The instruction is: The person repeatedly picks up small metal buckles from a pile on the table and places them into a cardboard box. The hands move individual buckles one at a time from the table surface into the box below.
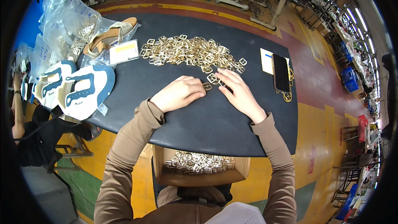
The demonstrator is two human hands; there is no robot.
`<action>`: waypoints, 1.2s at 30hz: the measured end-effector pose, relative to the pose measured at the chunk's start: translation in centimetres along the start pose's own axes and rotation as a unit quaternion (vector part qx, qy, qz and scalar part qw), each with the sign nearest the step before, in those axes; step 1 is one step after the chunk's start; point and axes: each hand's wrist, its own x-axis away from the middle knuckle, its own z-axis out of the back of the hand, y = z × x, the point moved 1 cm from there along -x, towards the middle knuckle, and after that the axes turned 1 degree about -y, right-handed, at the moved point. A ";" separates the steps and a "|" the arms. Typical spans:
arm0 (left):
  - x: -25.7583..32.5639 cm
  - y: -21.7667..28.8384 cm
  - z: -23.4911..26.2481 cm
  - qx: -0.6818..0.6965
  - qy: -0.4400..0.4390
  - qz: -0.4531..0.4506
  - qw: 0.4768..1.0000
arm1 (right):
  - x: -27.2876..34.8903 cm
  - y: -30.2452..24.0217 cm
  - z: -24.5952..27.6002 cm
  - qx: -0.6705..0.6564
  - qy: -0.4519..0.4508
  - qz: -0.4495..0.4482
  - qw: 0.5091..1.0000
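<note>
A wide heap of small gold metal buckles (188, 52) lies across the far half of a dark table (207, 124). My left hand (180, 93) rests curled on the table, its fingertips at a single buckle (207, 86). My right hand (236, 89) lies flat beside it, fingers spread over a few loose buckles (213, 78) at the near edge of the heap. Below the table's front edge, a cardboard box (199, 176) on my lap holds several more buckles (199, 162).
A black phone (280, 72) lies on a white paper at the right. At the left are clear plastic bags (66, 20), a tan sandal (110, 35), a white card (123, 51) and blue-and-white shoe patterns (85, 89). Another person's arm (17, 112) shows at far left.
</note>
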 end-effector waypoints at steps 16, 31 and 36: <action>-0.4 -0.9 -2.4 -0.005 0.102 -0.050 0.994 | 7.1 -3.1 0.9 0.054 -0.152 0.038 0.986; 0.4 -1.0 0.3 0.137 0.026 -0.007 0.990 | 3.3 -4.3 0.2 -0.041 -0.068 0.014 0.997; 0.6 -2.1 1.6 0.023 0.147 0.008 0.989 | 1.8 -3.8 -3.3 0.056 -0.104 0.045 0.992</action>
